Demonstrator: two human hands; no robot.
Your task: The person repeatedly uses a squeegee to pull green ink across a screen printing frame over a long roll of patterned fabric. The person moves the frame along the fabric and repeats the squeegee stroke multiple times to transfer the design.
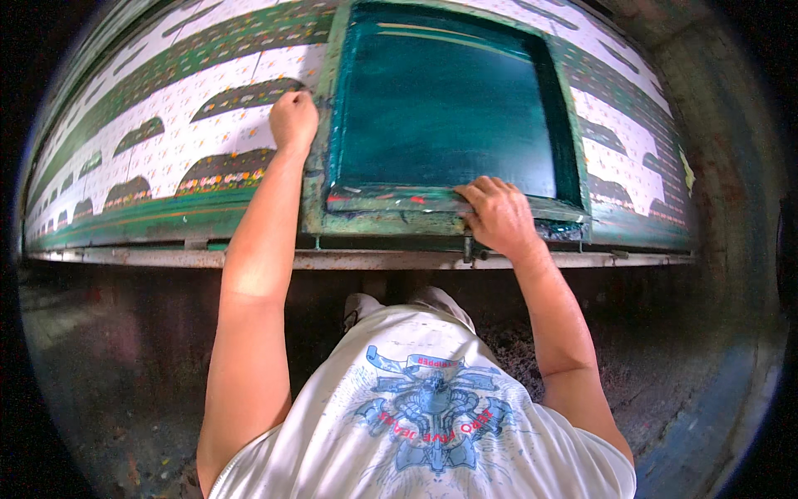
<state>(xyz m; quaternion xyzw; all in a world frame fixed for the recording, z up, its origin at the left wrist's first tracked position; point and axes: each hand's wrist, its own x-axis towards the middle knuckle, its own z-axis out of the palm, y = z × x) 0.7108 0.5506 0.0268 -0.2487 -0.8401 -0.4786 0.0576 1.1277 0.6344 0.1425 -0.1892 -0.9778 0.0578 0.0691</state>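
Observation:
A green-painted screen frame (567, 125) with a dark teal mesh (436, 104) lies on a long printing table. My left hand (293, 121) is closed just beside the frame's left side, near a patterned white sheet (241, 137); what it holds, if anything, is hidden. My right hand (497, 212) has its fingers curled over the frame's near bar, above a small metal fitting (468, 252) on the table's front edge.
White printed sheets with dark curved shapes (603, 133) lie on both sides of the frame along the green table. A metal rail (623, 260) runs along the near edge. A dark stained floor (125, 349) lies below, around my body.

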